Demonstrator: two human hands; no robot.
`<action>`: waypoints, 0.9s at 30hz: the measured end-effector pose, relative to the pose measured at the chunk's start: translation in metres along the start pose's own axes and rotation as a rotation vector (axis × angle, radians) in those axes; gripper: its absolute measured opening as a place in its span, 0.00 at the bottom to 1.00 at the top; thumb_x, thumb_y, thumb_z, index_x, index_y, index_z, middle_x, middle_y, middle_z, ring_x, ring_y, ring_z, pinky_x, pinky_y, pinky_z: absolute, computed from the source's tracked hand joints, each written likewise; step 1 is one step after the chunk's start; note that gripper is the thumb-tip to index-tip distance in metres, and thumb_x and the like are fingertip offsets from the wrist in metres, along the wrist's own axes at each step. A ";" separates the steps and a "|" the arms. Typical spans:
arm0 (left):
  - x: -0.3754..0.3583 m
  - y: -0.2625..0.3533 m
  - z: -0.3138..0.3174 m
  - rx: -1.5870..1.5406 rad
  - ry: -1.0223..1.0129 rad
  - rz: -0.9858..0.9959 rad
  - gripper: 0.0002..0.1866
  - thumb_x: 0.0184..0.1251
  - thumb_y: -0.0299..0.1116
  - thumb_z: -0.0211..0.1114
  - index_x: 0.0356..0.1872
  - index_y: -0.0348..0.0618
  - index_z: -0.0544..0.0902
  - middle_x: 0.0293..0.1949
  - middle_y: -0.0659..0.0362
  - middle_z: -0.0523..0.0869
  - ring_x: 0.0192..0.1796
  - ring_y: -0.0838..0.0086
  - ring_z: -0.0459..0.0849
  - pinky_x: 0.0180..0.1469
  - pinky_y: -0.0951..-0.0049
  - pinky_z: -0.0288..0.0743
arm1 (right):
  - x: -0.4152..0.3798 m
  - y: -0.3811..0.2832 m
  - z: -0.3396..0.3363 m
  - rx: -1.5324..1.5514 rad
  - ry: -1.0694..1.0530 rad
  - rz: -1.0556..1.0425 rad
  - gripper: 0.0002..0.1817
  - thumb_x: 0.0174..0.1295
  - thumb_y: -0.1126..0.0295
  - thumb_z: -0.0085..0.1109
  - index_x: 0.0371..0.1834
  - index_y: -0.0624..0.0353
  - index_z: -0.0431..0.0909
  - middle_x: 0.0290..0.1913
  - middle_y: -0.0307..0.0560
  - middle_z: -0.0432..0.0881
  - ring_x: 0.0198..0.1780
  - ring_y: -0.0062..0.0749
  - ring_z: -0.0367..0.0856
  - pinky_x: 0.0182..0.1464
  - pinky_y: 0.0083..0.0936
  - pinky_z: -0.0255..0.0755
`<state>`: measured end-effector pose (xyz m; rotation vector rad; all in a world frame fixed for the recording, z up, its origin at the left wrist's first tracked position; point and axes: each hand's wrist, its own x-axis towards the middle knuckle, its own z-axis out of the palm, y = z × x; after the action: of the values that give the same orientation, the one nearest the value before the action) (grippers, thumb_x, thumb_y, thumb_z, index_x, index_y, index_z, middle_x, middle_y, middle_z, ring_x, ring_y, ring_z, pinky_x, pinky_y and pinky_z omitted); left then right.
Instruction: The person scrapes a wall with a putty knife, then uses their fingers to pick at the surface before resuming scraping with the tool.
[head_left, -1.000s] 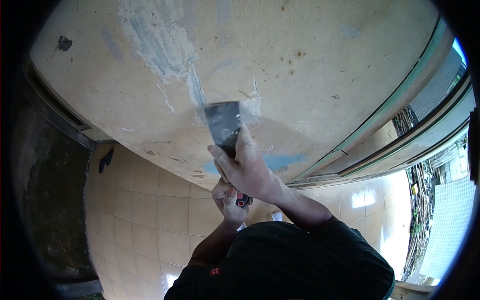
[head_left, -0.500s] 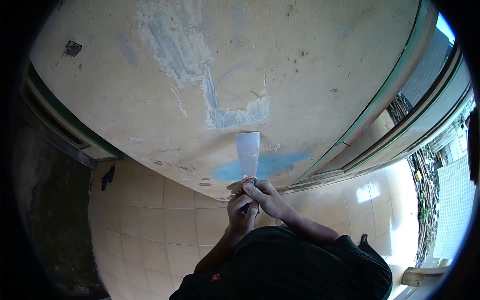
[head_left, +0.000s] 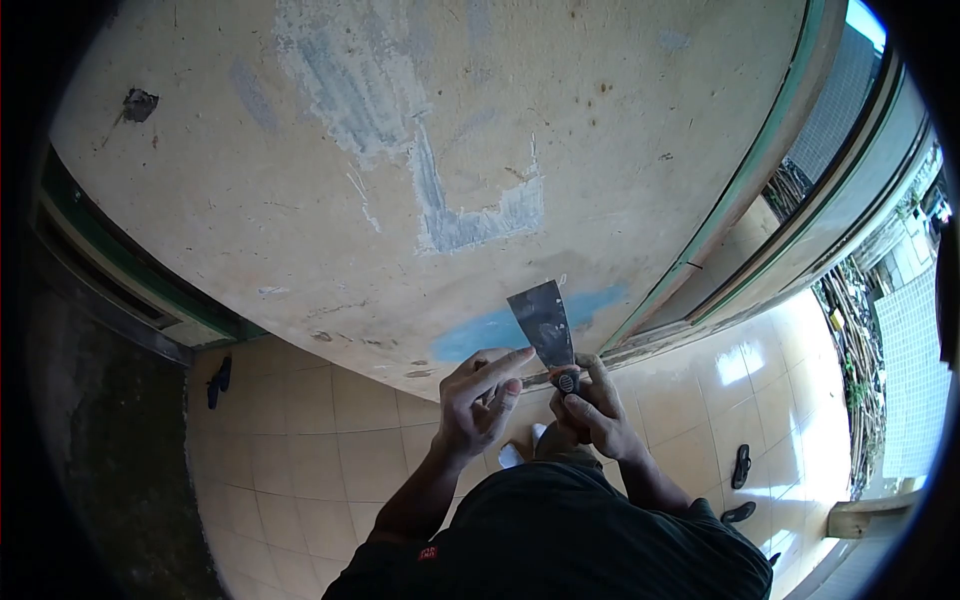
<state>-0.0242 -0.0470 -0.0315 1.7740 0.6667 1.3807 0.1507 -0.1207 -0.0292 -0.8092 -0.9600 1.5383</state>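
A putty knife [head_left: 545, 322] points up toward the wall, its dark metal blade marked with pale smears. My right hand [head_left: 598, 412] is closed round its handle just below the blade. To the left, my left hand [head_left: 474, 405] is open and empty, thumb and index finger apart, with the index fingertip right at the blade's left edge. Dusty residue whitens the fingers of both hands. Behind the blade, the beige wall [head_left: 620, 190] carries a blue painted patch [head_left: 470, 337]. Grey-white filler [head_left: 478, 232] runs in a hooked strip above it.
A dark hole [head_left: 140, 105] breaks the wall at upper left. Green-edged frames border the wall on both sides. Below lies a tiled floor [head_left: 300, 455] with dark shoes [head_left: 219, 382] at left and slippers [head_left: 741, 467] at right. Stacked sticks [head_left: 850, 350] lie beyond the floor's right edge.
My hands were together on the putty knife; now the left has let go and moved left. The knife has shifted right in my right hand and turned, showing a darker blade face.
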 end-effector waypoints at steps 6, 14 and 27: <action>0.032 0.007 0.006 0.023 -0.260 -0.018 0.16 0.60 0.32 0.65 0.49 0.41 0.82 0.35 0.50 0.85 0.34 0.71 0.84 0.37 0.74 0.76 | 0.012 -0.006 -0.012 -0.045 -0.169 0.072 0.34 0.66 0.69 0.51 0.73 0.57 0.47 0.37 0.38 0.70 0.30 0.15 0.65 0.29 0.13 0.61; 0.060 0.003 0.014 -0.035 0.130 -0.056 0.08 0.63 0.29 0.62 0.32 0.33 0.84 0.28 0.54 0.85 0.26 0.80 0.79 0.26 0.81 0.70 | 0.034 -0.004 0.006 0.237 -0.241 -0.036 0.38 0.69 0.57 0.47 0.75 0.51 0.37 0.37 0.42 0.68 0.28 0.16 0.62 0.26 0.11 0.57; 0.099 -0.004 0.017 0.097 -0.147 0.126 0.07 0.55 0.29 0.69 0.35 0.39 0.86 0.22 0.58 0.84 0.16 0.82 0.67 0.21 0.81 0.60 | 0.052 0.002 -0.004 -0.059 -0.077 -0.270 0.34 0.69 0.72 0.43 0.74 0.53 0.39 0.31 0.39 0.69 0.23 0.15 0.62 0.23 0.12 0.58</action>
<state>0.0194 0.0285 0.0185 2.0025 0.5585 1.3039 0.1446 -0.0688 -0.0333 -0.6364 -1.1274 1.3200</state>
